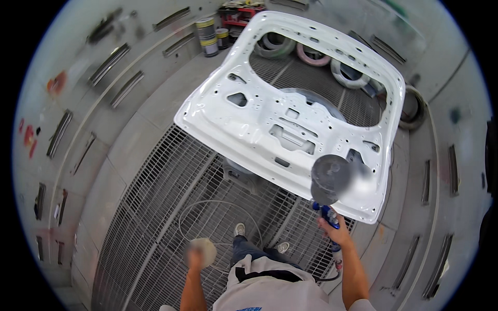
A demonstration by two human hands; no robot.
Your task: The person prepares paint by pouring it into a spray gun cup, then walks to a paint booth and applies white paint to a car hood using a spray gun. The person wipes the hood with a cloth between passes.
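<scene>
A white-painted car tailgate panel [213, 110] with a large window opening stands raised in front of me, its glossy inner side full of holes and recesses. In my right hand [338, 231] is a blue-bodied spray gun [328, 216], topped by a round dark cup [324, 179]. Gun and cup overlap the panel's near right corner in the picture; whether they touch it, I cannot tell. Low at the left, away from the panel, my left hand [194, 258] is closed on a pale cream round piece [207, 251], whose kind is not clear. The fingers there are blurred.
A thin hose [181, 215] loops across the metal floor grating [155, 181]. Under the panel shows part of its stand [241, 179]. Paint tins [207, 39] and a red shelf [238, 18] stand far back. Wrapped rings [348, 75] lean by the far wall.
</scene>
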